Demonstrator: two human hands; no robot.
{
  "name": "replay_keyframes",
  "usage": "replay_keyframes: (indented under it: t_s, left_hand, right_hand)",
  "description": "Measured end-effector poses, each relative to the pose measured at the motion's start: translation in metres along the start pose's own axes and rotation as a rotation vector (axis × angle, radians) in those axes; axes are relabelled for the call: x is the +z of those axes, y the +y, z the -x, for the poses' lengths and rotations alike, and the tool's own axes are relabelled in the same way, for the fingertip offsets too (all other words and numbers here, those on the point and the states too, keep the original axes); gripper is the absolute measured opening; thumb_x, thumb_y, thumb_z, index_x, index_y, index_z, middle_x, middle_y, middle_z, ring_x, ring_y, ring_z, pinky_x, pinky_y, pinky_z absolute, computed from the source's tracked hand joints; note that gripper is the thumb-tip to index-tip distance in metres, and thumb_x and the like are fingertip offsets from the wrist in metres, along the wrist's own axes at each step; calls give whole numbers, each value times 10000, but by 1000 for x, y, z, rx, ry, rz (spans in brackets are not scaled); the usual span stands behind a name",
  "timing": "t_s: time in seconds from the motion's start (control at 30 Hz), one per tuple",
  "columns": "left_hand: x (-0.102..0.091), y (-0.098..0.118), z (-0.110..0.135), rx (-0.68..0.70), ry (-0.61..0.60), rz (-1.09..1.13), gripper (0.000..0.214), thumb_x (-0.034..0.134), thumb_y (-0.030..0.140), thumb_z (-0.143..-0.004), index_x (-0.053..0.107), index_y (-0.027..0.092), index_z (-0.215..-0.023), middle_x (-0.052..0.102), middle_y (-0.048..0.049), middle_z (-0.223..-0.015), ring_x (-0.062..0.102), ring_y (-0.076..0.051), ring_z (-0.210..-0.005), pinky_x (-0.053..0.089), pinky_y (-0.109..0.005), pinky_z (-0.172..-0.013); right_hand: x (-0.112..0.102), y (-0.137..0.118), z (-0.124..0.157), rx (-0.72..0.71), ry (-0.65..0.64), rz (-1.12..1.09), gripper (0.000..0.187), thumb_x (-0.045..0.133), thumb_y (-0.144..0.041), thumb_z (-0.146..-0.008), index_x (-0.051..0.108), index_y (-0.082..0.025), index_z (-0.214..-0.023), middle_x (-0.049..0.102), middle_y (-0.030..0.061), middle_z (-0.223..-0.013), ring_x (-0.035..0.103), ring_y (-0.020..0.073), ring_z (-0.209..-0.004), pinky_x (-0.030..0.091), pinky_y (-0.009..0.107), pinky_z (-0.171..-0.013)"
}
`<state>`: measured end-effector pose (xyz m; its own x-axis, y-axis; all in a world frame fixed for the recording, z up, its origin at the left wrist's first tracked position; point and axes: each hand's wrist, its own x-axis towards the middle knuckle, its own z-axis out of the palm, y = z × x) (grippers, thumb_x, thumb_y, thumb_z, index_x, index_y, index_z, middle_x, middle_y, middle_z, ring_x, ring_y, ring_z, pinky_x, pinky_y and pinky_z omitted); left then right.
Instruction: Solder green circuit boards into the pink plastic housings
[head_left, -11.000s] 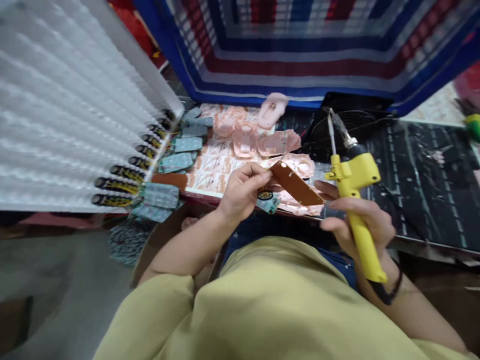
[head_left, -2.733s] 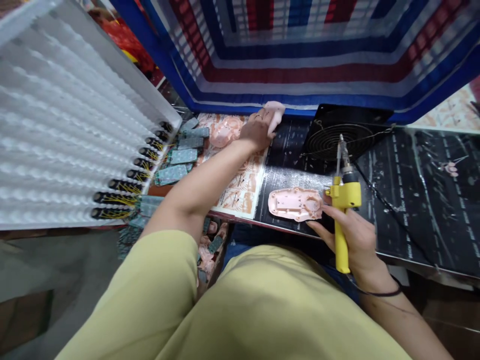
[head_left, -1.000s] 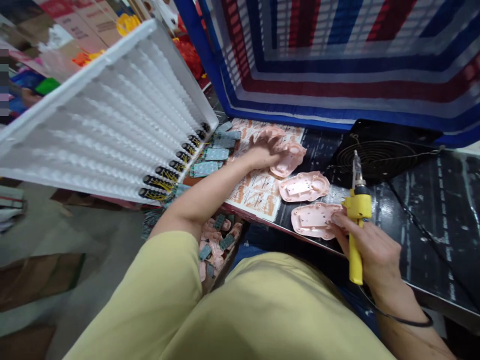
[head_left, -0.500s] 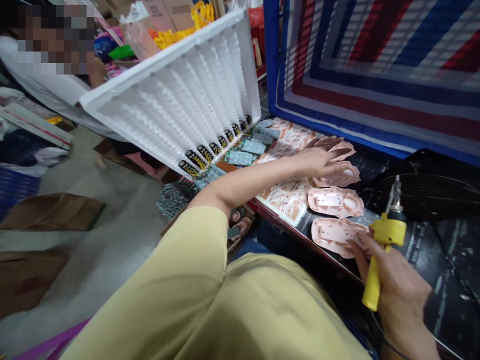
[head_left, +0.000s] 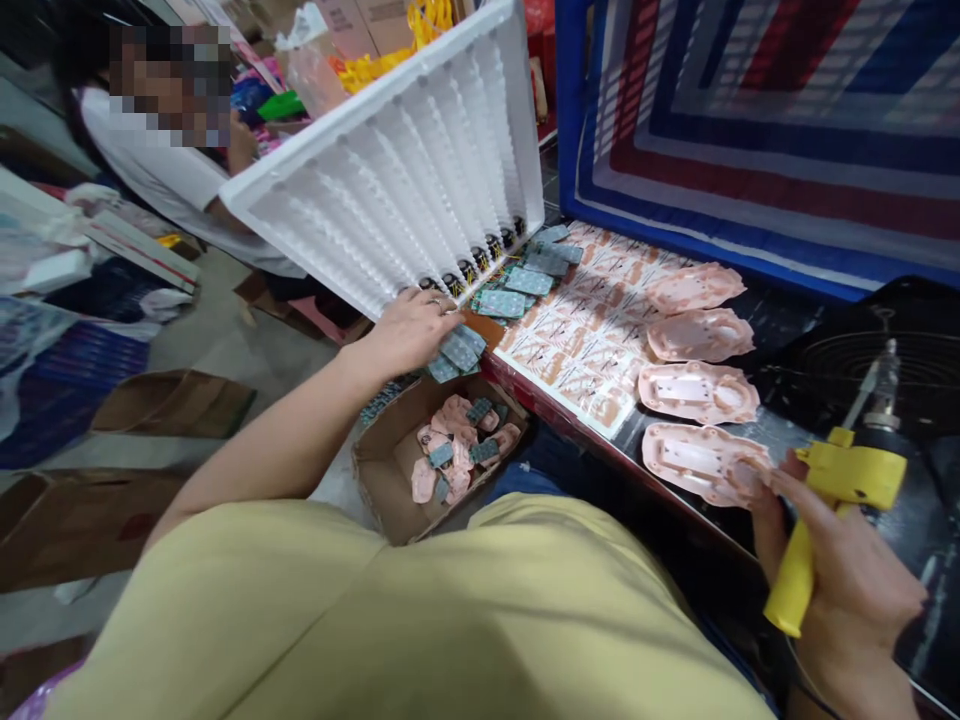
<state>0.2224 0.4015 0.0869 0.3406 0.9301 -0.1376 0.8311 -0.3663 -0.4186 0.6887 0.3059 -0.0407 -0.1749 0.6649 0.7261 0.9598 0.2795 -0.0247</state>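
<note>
My left hand (head_left: 409,330) reaches left to the table's edge and rests on a pile of green circuit boards (head_left: 459,352) below the white foam tray (head_left: 397,180); whether its fingers grip one I cannot tell. My right hand (head_left: 840,570) holds a yellow soldering iron (head_left: 825,520) with its tip pointing up, fingertips touching the nearest pink plastic shell (head_left: 701,462). Three more pink shells (head_left: 699,392) lie in a row behind it on the table.
A cardboard box (head_left: 442,460) with pink shells and boards sits on the floor below the table edge. A black fan grille (head_left: 885,360) lies at the right. A striped blue-red cloth (head_left: 750,120) hangs behind. Another person (head_left: 172,180) sits at far left among boxes.
My left hand has left the far pink shells and moved left and nearer, onto the circuit boards by the foam tray. The camera has swung left. The right hand still holds the iron.
</note>
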Motion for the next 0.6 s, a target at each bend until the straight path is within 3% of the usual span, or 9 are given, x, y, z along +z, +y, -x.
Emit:
replay_keyframes:
  t_s: [0.07, 0.13, 0.23, 0.33, 0.47, 0.53, 0.6]
  left_hand:
    - [6, -2, 6, 54, -21, -22, 547, 531, 133, -843, 560, 134, -1390, 549, -162, -1443, 442, -347, -1378, 372, -524, -1080]
    - [12, -1, 7, 69, -30, -65, 565, 516, 124, -852, 530, 130, -1417, 553, -175, -1430, 440, -348, -1376, 330, -563, -1108]
    - [17, -5, 4, 58, 17, -125, 447, 505, 120, -852, 646, 152, -1276, 676, -159, -1177, 577, -313, -1192, 335, -539, -1109]
    - [17, -22, 1, 68, 47, -59, 277, 590, 235, -821, 736, 182, -1050, 691, -121, -964, 628, -294, -1007, 379, -507, -1073]
    - [13, -47, 1, 84, 64, 320, 276, 599, 381, -810, 735, 173, -931, 697, -98, -912, 633, -261, -907, 454, -432, -964]
    - [13, -51, -2, -45, 183, 586, 323, 592, 427, -806, 707, 157, -941, 700, -79, -886, 620, -220, -832, 485, -364, -849]
    - [15, -49, -8, -232, 378, 866, 344, 620, 445, -777, 663, 144, -938, 683, -51, -822, 590, -175, -753, 484, -312, -757]
  right_hand:
    - [0, -1, -4, -106, 93, 57, 334, 789, -340, -823, 720, -205, -1121, 647, -9, -615, 460, 107, -378, 372, 254, -359]
    - [-1, -3, -9, -151, 144, 87, 293, 784, -327, -832, 723, -194, -1087, 637, -13, -594, 474, 98, -374, 372, 237, -350]
    - [-3, -6, -13, -147, 155, 71, 290, 804, -294, -811, 724, -193, -1070, 584, -35, -535, 492, 108, -383, 376, 239, -356]
    - [-4, -7, -12, -155, 145, 71, 342, 805, -281, -807, 703, -190, -1121, 629, -23, -613, 511, 119, -419, 390, 252, -384]
    - [-4, -5, -7, -155, 126, 39, 371, 816, -246, -789, 692, -180, -1132, 625, -25, -640, 506, 124, -454, 413, 256, -451]
    - [-3, -4, -3, -141, 103, 19, 393, 826, -244, -778, 690, -174, -1140, 627, -23, -662, 520, 119, -489, 429, 247, -499]
    - [-2, -3, 2, -80, 43, -15, 379, 818, -261, -790, 696, -183, -1140, 615, -27, -655, 519, 117, -507, 426, 245, -529]
